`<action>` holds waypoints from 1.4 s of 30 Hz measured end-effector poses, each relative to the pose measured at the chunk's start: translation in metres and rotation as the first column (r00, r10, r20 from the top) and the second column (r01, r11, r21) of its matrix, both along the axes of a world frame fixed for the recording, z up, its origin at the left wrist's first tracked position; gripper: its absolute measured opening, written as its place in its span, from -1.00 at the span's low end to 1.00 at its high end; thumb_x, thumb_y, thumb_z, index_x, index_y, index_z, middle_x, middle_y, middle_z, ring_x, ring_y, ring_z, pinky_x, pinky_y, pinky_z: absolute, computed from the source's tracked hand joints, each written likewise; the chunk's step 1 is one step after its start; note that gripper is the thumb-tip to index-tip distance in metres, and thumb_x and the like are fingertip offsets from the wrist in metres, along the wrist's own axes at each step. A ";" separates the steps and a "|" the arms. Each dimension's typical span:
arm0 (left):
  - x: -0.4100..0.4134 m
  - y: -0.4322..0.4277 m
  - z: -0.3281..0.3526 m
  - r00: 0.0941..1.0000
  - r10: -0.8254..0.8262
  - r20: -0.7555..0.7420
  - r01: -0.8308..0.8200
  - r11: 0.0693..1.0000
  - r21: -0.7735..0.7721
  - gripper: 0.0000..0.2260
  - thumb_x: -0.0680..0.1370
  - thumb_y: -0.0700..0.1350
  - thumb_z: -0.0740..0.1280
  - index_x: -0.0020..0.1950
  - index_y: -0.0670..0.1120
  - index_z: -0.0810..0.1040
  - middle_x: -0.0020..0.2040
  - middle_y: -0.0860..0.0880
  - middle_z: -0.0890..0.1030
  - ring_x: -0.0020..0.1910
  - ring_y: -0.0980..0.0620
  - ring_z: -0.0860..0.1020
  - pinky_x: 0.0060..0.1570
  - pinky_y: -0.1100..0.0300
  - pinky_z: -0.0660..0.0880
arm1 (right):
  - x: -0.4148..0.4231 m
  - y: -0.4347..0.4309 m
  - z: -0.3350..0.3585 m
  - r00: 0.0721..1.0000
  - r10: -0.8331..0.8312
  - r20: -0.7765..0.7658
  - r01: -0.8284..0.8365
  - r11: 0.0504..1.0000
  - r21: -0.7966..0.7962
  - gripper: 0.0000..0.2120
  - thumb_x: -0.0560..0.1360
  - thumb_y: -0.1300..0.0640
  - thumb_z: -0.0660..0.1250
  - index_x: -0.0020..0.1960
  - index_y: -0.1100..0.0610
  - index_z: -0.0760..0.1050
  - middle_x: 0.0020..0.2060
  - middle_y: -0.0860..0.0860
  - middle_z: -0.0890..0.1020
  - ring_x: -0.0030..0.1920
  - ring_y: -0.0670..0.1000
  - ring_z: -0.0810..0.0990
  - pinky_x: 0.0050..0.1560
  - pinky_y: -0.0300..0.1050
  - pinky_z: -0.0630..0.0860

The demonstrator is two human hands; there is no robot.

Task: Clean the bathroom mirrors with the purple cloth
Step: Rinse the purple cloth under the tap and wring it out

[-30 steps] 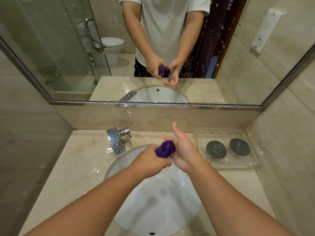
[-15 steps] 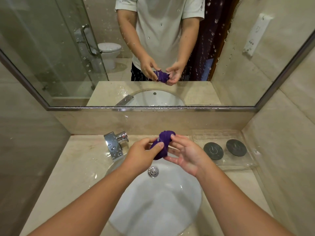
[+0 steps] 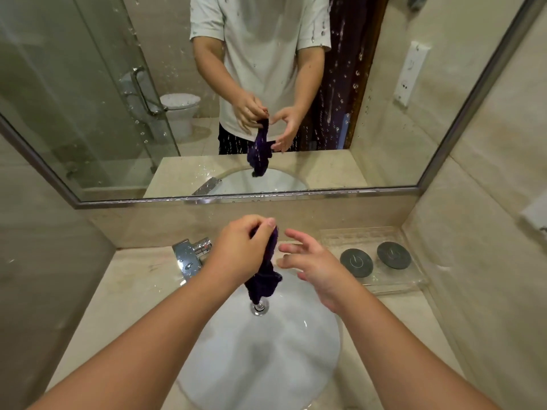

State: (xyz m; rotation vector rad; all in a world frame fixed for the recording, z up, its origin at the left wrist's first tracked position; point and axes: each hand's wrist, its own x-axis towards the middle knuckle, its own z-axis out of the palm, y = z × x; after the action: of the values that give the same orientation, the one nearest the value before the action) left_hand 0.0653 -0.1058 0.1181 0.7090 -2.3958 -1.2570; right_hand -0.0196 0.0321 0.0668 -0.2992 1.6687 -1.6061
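My left hand pinches the top of the limp, twisted purple cloth dangling over the white basin, right hand spread beside it — soft, probably damp, best taken by its free corner.

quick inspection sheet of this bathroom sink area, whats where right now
surface: beige stone counter, wet spots, around a white oval basin
job's things: crumpled purple cloth hangs over the basin drain; framed wall mirror speckled with water drops
clutter: clear plastic tray holding two dark round discs; chrome tap
grips: left hand pinches the cloth's top; right hand open beside it
cables: nothing seen
surroundings: beige tiled walls; glass shower door and toilet show in the mirror's reflection
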 end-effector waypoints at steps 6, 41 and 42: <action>-0.005 0.010 0.043 0.988 -0.139 -0.067 0.135 0.989 -0.060 -0.75 0.63 0.04 0.28 -0.22 0.05 0.59 -0.34 0.17 0.59 -0.35 0.24 0.50 -0.29 0.30 0.43 | 0.017 0.009 0.012 0.960 0.091 -0.263 -0.089 0.996 0.019 -0.64 0.28 0.21 0.49 0.00 -0.13 0.61 -0.10 -0.07 0.72 -0.17 -0.07 0.69 -0.28 -0.16 0.58; 0.086 -0.069 0.145 0.846 -0.526 0.087 0.427 0.571 -0.701 -0.63 0.52 0.30 0.23 -0.23 0.02 0.48 -0.27 0.08 0.49 -0.25 0.07 0.48 -0.23 0.01 0.49 | 0.132 -0.052 0.050 0.933 -0.181 -0.310 0.279 0.910 0.306 -0.50 0.41 -0.35 0.35 0.21 -0.09 0.46 -0.10 -0.04 0.67 -0.34 -0.03 0.58 -0.48 -0.25 0.43; 0.087 -0.066 0.144 0.843 -0.534 0.065 0.411 0.562 -0.718 -0.59 0.52 0.33 0.17 -0.20 0.00 0.49 -0.24 0.08 0.46 -0.23 0.06 0.47 -0.21 0.00 0.49 | 0.133 -0.052 0.057 0.952 -0.231 -0.200 0.288 0.897 0.334 -0.47 0.41 -0.41 0.32 0.14 -0.03 0.47 -0.23 0.00 0.65 -0.45 0.00 0.51 -0.53 -0.25 0.33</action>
State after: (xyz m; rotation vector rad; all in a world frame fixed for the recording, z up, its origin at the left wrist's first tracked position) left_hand 0.1526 -0.1722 0.2619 -0.3024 -2.7069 -0.3704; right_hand 0.1130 -0.0199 0.1240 -0.0112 2.1600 -1.4509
